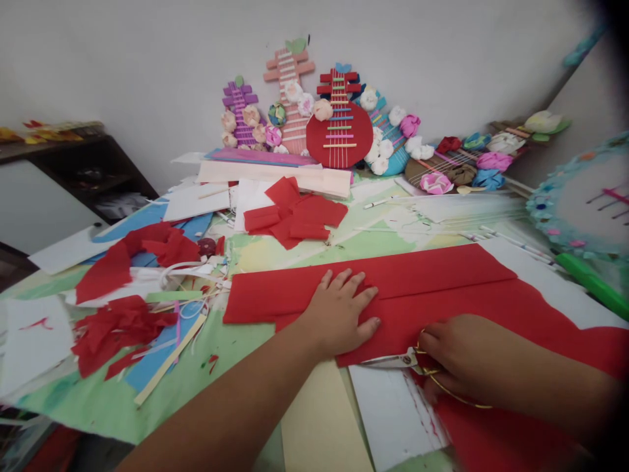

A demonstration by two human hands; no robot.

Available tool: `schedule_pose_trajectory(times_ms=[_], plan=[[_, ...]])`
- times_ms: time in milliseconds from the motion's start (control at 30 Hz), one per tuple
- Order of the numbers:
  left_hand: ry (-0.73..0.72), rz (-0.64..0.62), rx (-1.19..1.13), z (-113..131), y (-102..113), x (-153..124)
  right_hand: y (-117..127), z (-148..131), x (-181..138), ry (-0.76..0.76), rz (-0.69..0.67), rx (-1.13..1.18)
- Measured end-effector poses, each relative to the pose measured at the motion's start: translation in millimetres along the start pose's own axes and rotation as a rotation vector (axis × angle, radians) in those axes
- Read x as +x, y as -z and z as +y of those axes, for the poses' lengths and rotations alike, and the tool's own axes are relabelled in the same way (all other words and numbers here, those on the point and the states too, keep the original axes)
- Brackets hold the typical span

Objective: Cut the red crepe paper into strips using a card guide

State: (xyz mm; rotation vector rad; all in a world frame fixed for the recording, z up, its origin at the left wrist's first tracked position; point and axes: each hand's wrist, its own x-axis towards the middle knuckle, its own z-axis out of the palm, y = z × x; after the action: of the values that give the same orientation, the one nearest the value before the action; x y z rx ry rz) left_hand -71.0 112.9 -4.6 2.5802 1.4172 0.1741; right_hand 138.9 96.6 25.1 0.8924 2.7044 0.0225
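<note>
A long sheet of red crepe paper [432,275], with a folded strip along its far side, spreads over the middle and right of the table. My left hand [339,314] lies flat on it, fingers spread. In my right hand [457,354] are scissors [393,361] with gold-coloured handles, their blades pointing left at the near edge of the red paper. The paper hangs down toward me below the right hand. Beneath it lie a white board [388,419] with red marks and a cream sheet [319,419].
Red paper scraps [122,334] and cut strips litter the left side. More red pieces [295,213] lie at the back centre. Paper-flower lute models, including a red one [339,131], lean against the wall. A green pen-like object [592,285] is at right.
</note>
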Motion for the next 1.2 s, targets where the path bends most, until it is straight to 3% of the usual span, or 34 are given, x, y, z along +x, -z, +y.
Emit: schedule_pose_trajectory(times_ms=[467,1200], plan=[[0.006,0.004,-0.001,1,-1,1,23,-14,4,-0.184,-0.130,0.205],[0.009,0.025,-0.014,1,0,1,11,-25,10,-0.232,0.021,0.195]])
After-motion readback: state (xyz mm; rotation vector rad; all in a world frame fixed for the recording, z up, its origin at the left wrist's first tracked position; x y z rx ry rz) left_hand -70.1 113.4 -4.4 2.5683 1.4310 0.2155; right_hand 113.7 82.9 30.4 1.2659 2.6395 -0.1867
